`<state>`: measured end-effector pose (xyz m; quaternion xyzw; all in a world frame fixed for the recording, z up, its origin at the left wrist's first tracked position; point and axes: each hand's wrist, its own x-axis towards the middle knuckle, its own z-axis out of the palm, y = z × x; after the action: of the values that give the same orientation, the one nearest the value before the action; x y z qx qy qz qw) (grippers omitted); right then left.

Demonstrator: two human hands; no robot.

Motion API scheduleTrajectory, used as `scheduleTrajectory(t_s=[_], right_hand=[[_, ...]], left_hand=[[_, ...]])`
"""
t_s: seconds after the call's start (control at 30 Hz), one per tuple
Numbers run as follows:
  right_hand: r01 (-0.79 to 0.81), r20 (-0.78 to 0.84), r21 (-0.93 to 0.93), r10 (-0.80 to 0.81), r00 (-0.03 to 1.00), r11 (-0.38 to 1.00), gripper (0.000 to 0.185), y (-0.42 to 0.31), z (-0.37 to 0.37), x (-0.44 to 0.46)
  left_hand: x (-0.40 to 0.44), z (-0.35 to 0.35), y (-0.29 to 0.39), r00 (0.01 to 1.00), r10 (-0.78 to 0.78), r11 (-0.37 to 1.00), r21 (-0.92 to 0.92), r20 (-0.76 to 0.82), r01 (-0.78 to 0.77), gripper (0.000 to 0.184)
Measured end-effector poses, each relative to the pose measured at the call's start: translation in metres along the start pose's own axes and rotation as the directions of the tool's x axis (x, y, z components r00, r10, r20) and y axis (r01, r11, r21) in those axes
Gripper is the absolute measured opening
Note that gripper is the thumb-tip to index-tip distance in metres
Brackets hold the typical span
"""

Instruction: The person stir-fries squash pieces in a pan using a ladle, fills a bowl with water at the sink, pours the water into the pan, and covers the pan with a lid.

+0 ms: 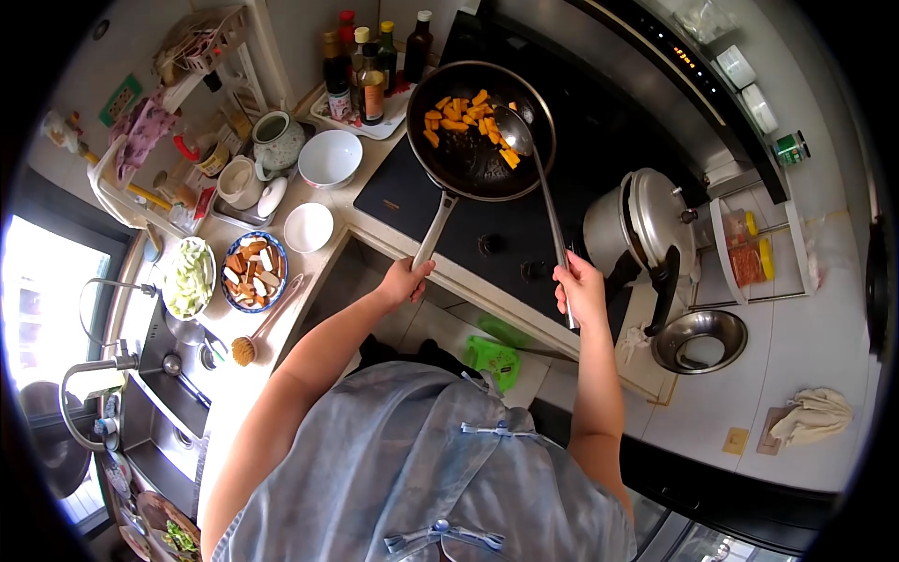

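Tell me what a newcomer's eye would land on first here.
Probably the bright orange food pieces in the dark round frying pan at upper centre, where the left hand grips the pan's handle and the right hand holds a long metal ladle over it. Next might come the large silver metal pot to the pan's right, then the blue-rimmed round plate of brown and white pieces at left.

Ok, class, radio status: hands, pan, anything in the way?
Left hand grips pan by handle. Right hand holds ladle, tip at orange pieces. Silver pot to the right, not blocking pan.
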<state>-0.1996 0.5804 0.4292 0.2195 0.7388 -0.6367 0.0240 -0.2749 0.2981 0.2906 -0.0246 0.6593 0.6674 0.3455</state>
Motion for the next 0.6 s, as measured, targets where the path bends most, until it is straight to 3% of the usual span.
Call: scheduleTrajectory(t_s=[0.6], right_hand=[[-0.049,0.092,-0.040,0.053,0.994,0.998,0.031,0.029,0.018,-0.020]], left_hand=[[0.002,-0.001,-0.006,0.999,0.018,0.998,0.055,-0.027,-0.016,0.039]])
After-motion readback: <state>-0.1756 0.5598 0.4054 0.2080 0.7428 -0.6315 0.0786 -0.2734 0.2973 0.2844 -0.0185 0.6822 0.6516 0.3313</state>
